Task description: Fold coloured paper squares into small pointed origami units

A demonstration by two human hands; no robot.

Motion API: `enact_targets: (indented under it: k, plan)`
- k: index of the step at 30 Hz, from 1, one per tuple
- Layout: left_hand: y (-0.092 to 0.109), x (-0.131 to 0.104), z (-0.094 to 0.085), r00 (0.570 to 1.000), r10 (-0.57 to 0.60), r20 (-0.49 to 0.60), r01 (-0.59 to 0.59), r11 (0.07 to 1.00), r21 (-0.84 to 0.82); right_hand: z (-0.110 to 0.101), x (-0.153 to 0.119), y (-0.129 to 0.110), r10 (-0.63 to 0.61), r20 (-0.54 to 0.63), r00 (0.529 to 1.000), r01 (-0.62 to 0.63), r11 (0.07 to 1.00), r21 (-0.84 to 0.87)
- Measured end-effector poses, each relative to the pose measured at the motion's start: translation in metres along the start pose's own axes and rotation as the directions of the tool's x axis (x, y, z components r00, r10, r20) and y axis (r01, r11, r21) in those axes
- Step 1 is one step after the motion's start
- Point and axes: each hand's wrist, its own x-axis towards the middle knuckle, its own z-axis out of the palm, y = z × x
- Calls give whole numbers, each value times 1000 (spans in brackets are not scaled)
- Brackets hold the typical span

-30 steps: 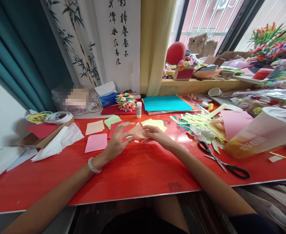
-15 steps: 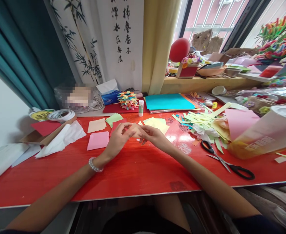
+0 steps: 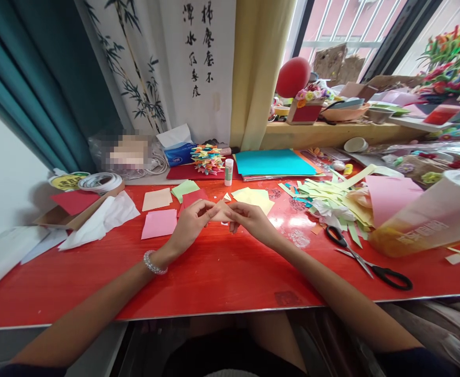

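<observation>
A small peach-coloured piece of folded paper (image 3: 222,212) is held above the red table between both hands. My left hand (image 3: 190,222) pinches its left side between thumb and fingers. On the right side, my right hand (image 3: 251,220) grips it the same way. Just behind the hands lie pale yellow paper squares (image 3: 253,197) and a red paper square (image 3: 193,197), partly hidden by my left hand. Pink squares (image 3: 159,223), peach squares (image 3: 157,199) and green squares (image 3: 185,189) lie to the left. A glue stick (image 3: 228,172) stands upright behind them.
Black-handled scissors (image 3: 365,259) lie partly open on the right, near a heap of paper strips (image 3: 327,196) and a large tilted plastic cup (image 3: 429,220). Blue-green sheets (image 3: 275,163) and a spiky paper ball (image 3: 207,159) sit at the back. A cardboard tray (image 3: 73,212) is at left.
Both hands stay at nearly the same place with the peach paper, which now shows flatter between the fingertips. My right fingers have curled in a little. The whole view has shifted slightly.
</observation>
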Motion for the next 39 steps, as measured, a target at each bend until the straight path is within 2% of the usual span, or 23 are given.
enact_targets:
  k: [29, 39]
  plan:
    - [4, -3, 3, 999, -9, -38, 8, 1000, -29, 2, 1, 2, 65, 17, 998, -67, 991, 114]
    - [1, -4, 6, 998, 11, -62, -11, 1000, -12, 4, 0, 0, 55, 7, 998, -55, 996, 68]
